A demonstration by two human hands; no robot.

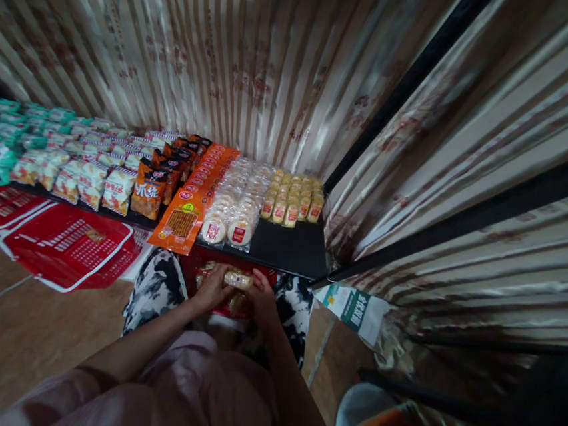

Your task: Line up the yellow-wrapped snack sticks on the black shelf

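Between my two hands, over my lap, is a small wrapped snack in clear and yellowish packaging. My left hand grips its left end, fingers curled. At its right end the fingers of my right hand are closed on it. Just below lie more wrapped snacks in something red, partly hidden by my hands. Ahead, a black shelf bears rows of yellow-wrapped snacks at its right, then round white wrapped biscuits and a long orange strip of packets.
Farther left on the shelf stand orange-black bags, white snack bags and green packets. Red baskets sit on the tiled floor. A striped curtain hangs behind black bars. A white bucket holds red packaging.
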